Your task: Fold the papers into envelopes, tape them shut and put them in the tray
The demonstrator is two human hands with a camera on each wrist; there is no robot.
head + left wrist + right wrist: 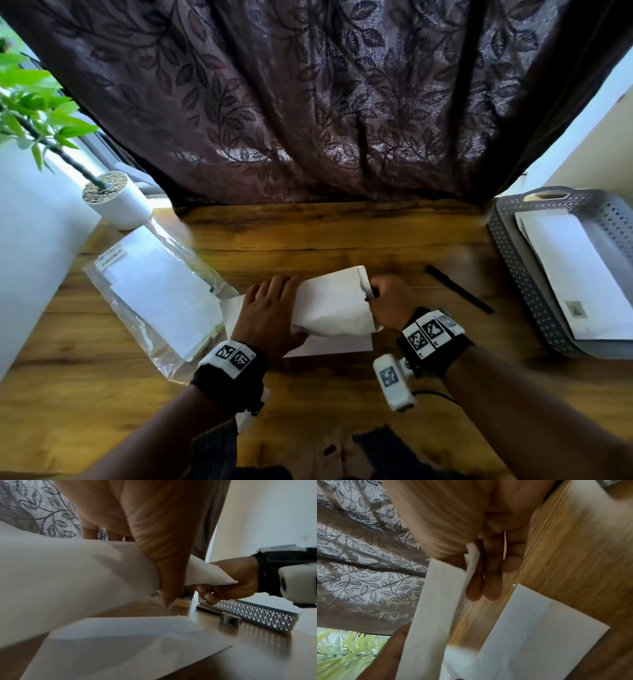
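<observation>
I hold a folded white paper (334,303) just above the wooden table with both hands. My left hand (270,308) grips its left part, fingers on top and thumb (164,582) underneath. My right hand (385,296) pinches its torn right end between thumb and fingers (489,574). The same paper (68,582) slants across the left wrist view and runs as a narrow band (436,608) in the right wrist view. Under it a flat white envelope (335,346) lies on the table. The grey perforated tray (507,260) at the right holds white envelopes.
A clear plastic bag of white sheets (157,298) lies at the left, with a white plant pot (118,202) behind it. A black pen (459,289) lies between my right hand and the tray. A small grey object (229,620) sits by the tray wall (254,616). A dark curtain hangs behind.
</observation>
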